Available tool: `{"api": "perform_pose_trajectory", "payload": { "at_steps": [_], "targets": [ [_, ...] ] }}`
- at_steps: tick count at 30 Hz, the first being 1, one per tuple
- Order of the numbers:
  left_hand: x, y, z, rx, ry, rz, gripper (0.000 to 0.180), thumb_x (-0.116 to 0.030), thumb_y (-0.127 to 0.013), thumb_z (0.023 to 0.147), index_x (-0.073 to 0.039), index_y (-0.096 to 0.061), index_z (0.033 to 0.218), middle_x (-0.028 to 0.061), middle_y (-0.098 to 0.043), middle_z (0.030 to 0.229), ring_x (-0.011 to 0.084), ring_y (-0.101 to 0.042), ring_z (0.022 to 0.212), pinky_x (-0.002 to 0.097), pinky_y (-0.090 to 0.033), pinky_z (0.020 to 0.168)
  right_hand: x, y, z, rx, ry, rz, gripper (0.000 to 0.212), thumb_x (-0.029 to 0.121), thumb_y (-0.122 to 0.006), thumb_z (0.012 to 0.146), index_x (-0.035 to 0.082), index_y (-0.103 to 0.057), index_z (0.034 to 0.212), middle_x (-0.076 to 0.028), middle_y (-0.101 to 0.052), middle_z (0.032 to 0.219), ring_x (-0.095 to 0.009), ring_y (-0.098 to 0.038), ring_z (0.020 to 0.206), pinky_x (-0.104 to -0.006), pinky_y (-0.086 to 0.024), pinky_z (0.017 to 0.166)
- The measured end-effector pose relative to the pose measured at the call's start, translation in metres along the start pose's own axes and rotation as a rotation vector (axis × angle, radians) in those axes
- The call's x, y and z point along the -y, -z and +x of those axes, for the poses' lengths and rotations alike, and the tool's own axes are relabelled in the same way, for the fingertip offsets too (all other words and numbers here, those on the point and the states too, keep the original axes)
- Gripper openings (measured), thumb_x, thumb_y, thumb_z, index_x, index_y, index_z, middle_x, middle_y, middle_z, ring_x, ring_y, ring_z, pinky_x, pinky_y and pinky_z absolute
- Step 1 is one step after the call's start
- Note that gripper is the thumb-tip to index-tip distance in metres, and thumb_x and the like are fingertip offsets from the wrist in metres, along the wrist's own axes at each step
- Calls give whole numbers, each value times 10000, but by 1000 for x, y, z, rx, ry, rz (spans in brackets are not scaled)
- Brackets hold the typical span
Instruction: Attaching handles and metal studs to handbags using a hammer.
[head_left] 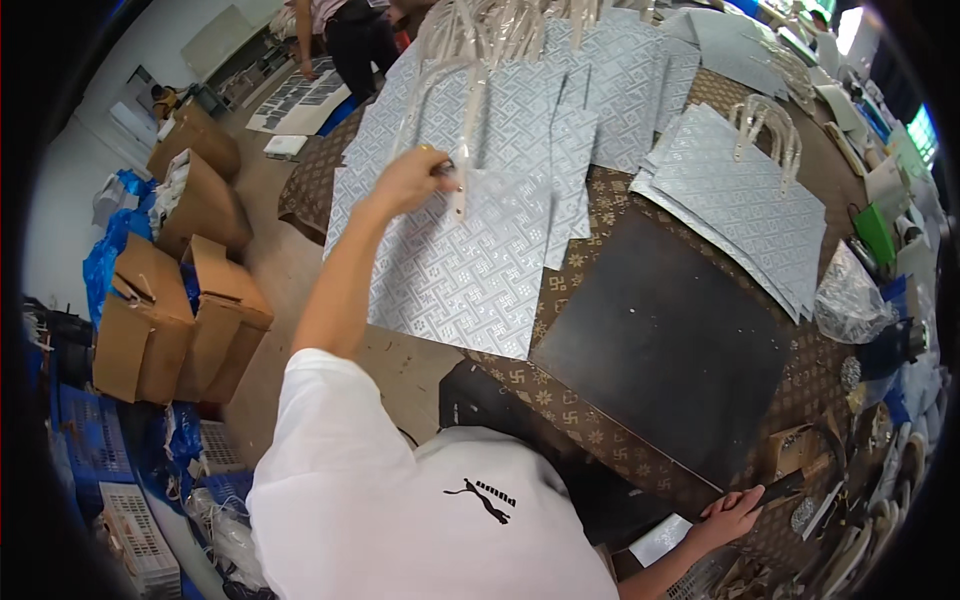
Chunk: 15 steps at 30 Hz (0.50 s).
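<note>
My left hand (408,182) reaches out to the far left of the table and is closed on the clear plastic handle (462,185) of a silver patterned paper bag (470,270). This bag lies flat on top of a long row of the same bags (540,100). A black mat (665,345) lies in front of me on the brown patterned tablecloth (585,225). My right hand (730,515) rests low at the right by the mat's near corner, its fingers next to a dark tool (782,490). Whether it grips the tool is unclear.
A second stack of silver bags (745,200) with clear handles lies at the right. Small items and a green box (877,235) crowd the right table edge. Open cardboard boxes (175,320) and blue crates (90,430) stand on the floor at left. Another person (350,35) stands far back.
</note>
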<state>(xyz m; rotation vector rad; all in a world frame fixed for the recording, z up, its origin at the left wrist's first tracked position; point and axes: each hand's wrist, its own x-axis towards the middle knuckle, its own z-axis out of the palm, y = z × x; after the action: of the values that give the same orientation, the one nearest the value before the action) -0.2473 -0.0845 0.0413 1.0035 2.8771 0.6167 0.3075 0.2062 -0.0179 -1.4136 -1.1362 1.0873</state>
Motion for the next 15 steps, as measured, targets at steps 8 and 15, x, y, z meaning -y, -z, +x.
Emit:
{"api": "perform_pose_trajectory", "payload": {
  "at_steps": [8, 15],
  "targets": [
    [-146, 92, 17, -48, -365, 43, 271, -298, -694, 885, -31, -679, 929, 159, -662, 795, 300, -623, 743, 440, -459, 707, 14, 26, -15, 41, 63, 10, 332, 372, -562, 1043, 131, -458, 840, 39, -364, 611, -45, -288, 431, -241, -249, 356],
    [-300, 44, 48, -19, -583, -111, 348, -364, -667, 884, -38, -723, 995, 150, -725, 964, 343, -684, 942, 446, -519, 833, 31, 45, -25, -8, 83, 69, 324, 374, -564, 1042, 133, -473, 845, 40, -370, 610, -39, -293, 431, -235, -248, 356]
  ]
}}
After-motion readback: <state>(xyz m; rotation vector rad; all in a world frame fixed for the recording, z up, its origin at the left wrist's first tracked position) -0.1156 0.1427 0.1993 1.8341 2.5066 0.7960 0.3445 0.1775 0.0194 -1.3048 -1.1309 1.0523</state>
